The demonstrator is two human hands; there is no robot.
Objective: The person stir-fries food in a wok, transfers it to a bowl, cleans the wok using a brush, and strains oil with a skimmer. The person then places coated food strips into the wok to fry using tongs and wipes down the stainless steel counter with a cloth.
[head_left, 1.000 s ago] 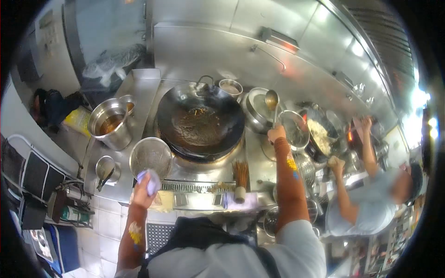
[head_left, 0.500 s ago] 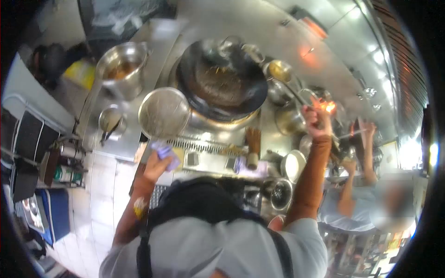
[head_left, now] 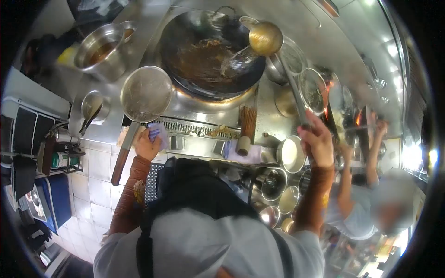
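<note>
My left hand [head_left: 147, 148] grips a folded purple cloth [head_left: 158, 132] at the stove's front edge, beside the handle of a round strainer [head_left: 146, 94]. In my right hand [head_left: 318, 142] is the long handle of a metal ladle [head_left: 266, 39]. The ladle's bowl hangs over the right rim of a large black wok [head_left: 208, 48]. Clear liquid [head_left: 235, 59] streams between the bowl and the wok, where brown liquid lies in the bottom. A bamboo brush [head_left: 247, 127] rests in front of the wok, partly on another purple cloth [head_left: 243, 153].
A steel pot of brown liquid [head_left: 102, 55] and a small pot [head_left: 95, 105] stand left. A white bowl [head_left: 292, 154] and several metal containers [head_left: 271, 184] are near my right arm. At the right, a co-worker [head_left: 347, 199] stands at another burner with flames [head_left: 359, 118].
The ladle has come into plain view above the wok's right rim, with liquid falling. My right hand has moved down slightly. My left hand still holds the cloth, now a little lower.
</note>
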